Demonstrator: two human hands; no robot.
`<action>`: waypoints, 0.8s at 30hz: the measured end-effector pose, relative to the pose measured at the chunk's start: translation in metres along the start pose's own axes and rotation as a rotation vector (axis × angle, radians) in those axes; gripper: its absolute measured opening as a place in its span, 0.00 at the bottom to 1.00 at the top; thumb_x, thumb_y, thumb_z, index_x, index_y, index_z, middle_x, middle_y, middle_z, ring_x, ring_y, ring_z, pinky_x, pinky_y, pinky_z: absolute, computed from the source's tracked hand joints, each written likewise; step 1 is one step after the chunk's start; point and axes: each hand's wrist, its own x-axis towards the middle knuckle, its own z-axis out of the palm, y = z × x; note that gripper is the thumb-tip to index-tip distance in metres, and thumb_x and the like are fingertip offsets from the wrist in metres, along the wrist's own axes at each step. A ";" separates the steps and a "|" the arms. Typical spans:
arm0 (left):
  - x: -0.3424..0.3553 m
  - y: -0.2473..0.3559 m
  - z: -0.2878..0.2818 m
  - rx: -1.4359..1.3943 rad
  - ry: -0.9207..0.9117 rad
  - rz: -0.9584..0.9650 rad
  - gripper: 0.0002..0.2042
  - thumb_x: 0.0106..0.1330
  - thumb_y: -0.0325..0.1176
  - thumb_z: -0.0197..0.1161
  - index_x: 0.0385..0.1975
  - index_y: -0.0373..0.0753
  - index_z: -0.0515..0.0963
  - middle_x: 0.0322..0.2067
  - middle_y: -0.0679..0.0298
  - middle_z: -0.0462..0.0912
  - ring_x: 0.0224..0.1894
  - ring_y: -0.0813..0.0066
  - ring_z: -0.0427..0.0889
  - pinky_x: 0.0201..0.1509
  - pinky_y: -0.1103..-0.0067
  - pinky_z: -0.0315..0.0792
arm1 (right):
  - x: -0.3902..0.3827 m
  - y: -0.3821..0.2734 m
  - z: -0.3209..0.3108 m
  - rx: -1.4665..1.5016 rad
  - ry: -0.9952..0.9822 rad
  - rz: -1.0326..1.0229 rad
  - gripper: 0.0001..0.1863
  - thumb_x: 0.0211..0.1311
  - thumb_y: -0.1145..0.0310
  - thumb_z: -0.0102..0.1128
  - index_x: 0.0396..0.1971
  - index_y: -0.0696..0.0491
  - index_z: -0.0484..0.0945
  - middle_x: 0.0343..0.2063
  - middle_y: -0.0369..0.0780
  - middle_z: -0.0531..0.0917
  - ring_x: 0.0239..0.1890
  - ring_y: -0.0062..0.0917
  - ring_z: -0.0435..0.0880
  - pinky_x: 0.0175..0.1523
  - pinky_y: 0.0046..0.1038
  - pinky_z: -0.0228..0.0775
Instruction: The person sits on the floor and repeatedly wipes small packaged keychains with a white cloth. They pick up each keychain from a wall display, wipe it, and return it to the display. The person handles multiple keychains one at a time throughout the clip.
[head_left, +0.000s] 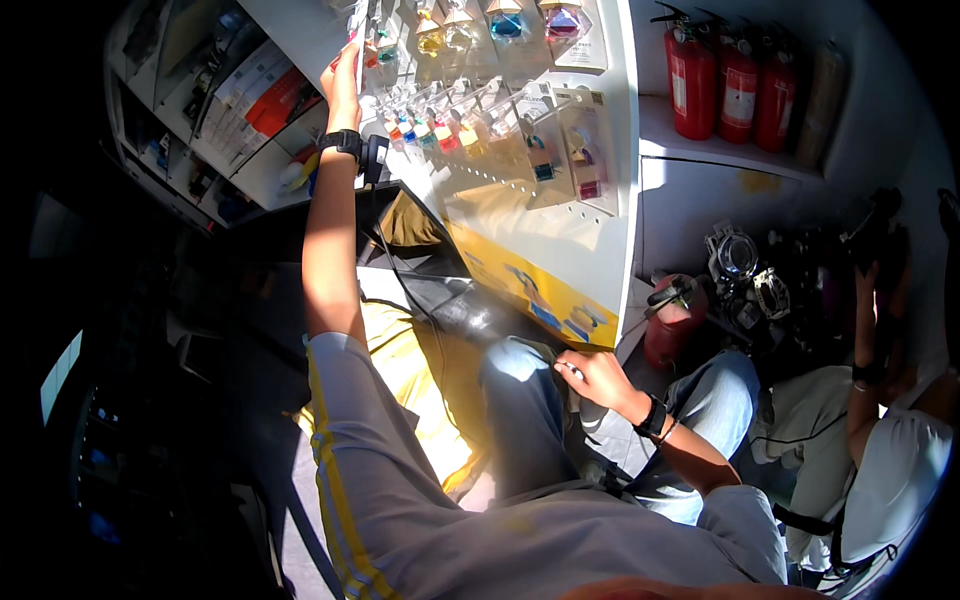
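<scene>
My left hand (pixel 343 82) reaches up to the left edge of a white pegboard display (pixel 622 130). Its fingers are closed beside the packs hanging there; what they grip is small and partly hidden. Carded packs with small bottles of coloured liquid (pixel 470 135) hang in rows from hooks to the right of that hand. Over my knees, below the display's yellow lower panel (pixel 540 295), is my right hand (pixel 600 382). Its fingers are curled together, with a small pale bit showing at the fingertips that I cannot make out. Both wrists wear black bands.
Several red fire extinguishers (pixel 738 95) stand on a ledge at the far right, and another red extinguisher (pixel 676 325) sits lower. Dark gear with round metal parts (pixel 738 255) lies beside it. Another person (pixel 890 480) is close on my right. Stocked shelves (pixel 250 100) stand far left.
</scene>
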 end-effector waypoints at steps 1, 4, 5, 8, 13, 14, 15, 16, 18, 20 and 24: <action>0.000 0.003 -0.006 0.013 -0.001 -0.006 0.13 0.57 0.43 0.65 0.31 0.40 0.80 0.19 0.74 0.73 0.17 0.86 0.67 0.20 0.85 0.57 | 0.001 0.000 -0.001 -0.008 0.000 -0.002 0.09 0.62 0.64 0.53 0.32 0.53 0.78 0.22 0.44 0.80 0.25 0.40 0.79 0.30 0.36 0.70; 0.000 0.012 -0.023 0.044 -0.032 -0.023 0.14 0.56 0.46 0.65 0.30 0.40 0.80 0.17 0.76 0.68 0.15 0.88 0.62 0.19 0.87 0.53 | -0.001 0.005 0.001 -0.028 -0.001 0.001 0.09 0.62 0.64 0.53 0.32 0.53 0.78 0.22 0.44 0.81 0.26 0.40 0.80 0.31 0.36 0.71; 0.000 0.017 -0.029 0.054 -0.050 -0.028 0.15 0.57 0.46 0.65 0.30 0.39 0.81 0.17 0.76 0.67 0.15 0.88 0.61 0.19 0.87 0.52 | -0.001 0.004 0.002 -0.024 -0.004 0.002 0.09 0.62 0.64 0.53 0.32 0.53 0.78 0.22 0.44 0.81 0.26 0.40 0.80 0.31 0.36 0.71; 0.000 0.029 -0.038 0.107 -0.092 -0.035 0.17 0.59 0.47 0.63 0.32 0.37 0.82 0.16 0.77 0.67 0.15 0.91 0.60 0.19 0.88 0.51 | -0.001 0.006 0.003 -0.024 -0.007 0.013 0.09 0.62 0.64 0.52 0.33 0.53 0.78 0.22 0.44 0.81 0.27 0.40 0.80 0.31 0.37 0.71; 0.005 0.053 -0.046 0.006 -0.005 -0.015 0.17 0.61 0.48 0.60 0.34 0.38 0.80 0.16 0.77 0.66 0.15 0.88 0.61 0.19 0.87 0.54 | 0.002 0.008 0.004 -0.020 -0.011 0.027 0.09 0.62 0.65 0.55 0.32 0.54 0.78 0.25 0.43 0.81 0.27 0.40 0.80 0.32 0.33 0.72; 0.000 0.060 -0.046 -0.027 0.062 -0.001 0.17 0.63 0.48 0.58 0.34 0.38 0.78 0.15 0.77 0.64 0.14 0.87 0.59 0.18 0.86 0.53 | 0.002 0.005 0.005 -0.010 0.002 0.046 0.09 0.62 0.65 0.54 0.32 0.54 0.78 0.24 0.43 0.81 0.26 0.40 0.80 0.31 0.34 0.72; -0.004 0.069 -0.047 -0.141 0.180 0.001 0.15 0.63 0.47 0.58 0.29 0.40 0.77 0.15 0.75 0.67 0.15 0.82 0.63 0.20 0.83 0.57 | 0.003 0.001 0.006 0.003 0.015 0.063 0.09 0.62 0.65 0.53 0.33 0.53 0.78 0.22 0.44 0.80 0.26 0.41 0.80 0.31 0.35 0.71; -0.009 0.071 -0.059 -0.332 0.096 0.033 0.13 0.62 0.43 0.60 0.31 0.38 0.76 0.20 0.70 0.72 0.20 0.81 0.70 0.25 0.83 0.62 | 0.002 -0.001 0.005 0.011 0.026 0.084 0.09 0.63 0.65 0.52 0.33 0.53 0.79 0.21 0.44 0.80 0.25 0.41 0.79 0.30 0.36 0.71; -0.050 0.062 -0.053 -0.526 -0.128 0.073 0.12 0.63 0.41 0.58 0.34 0.37 0.72 0.24 0.67 0.72 0.25 0.79 0.70 0.31 0.81 0.64 | 0.001 0.010 -0.003 0.033 0.077 0.148 0.08 0.63 0.66 0.51 0.35 0.52 0.79 0.21 0.44 0.80 0.23 0.39 0.80 0.29 0.33 0.72; -0.130 0.059 -0.044 -0.649 -0.363 0.033 0.11 0.64 0.38 0.55 0.37 0.37 0.69 0.28 0.66 0.70 0.27 0.78 0.68 0.34 0.79 0.63 | 0.002 0.008 -0.016 0.116 0.150 0.199 0.08 0.63 0.68 0.52 0.36 0.52 0.79 0.22 0.44 0.81 0.22 0.37 0.81 0.29 0.32 0.72; -0.302 0.035 -0.049 -0.061 -0.646 -0.184 0.17 0.54 0.42 0.63 0.34 0.37 0.67 0.27 0.67 0.71 0.28 0.79 0.73 0.31 0.84 0.67 | 0.011 -0.005 -0.028 0.290 0.295 0.176 0.07 0.66 0.70 0.51 0.37 0.55 0.78 0.22 0.38 0.79 0.21 0.19 0.76 0.28 0.22 0.67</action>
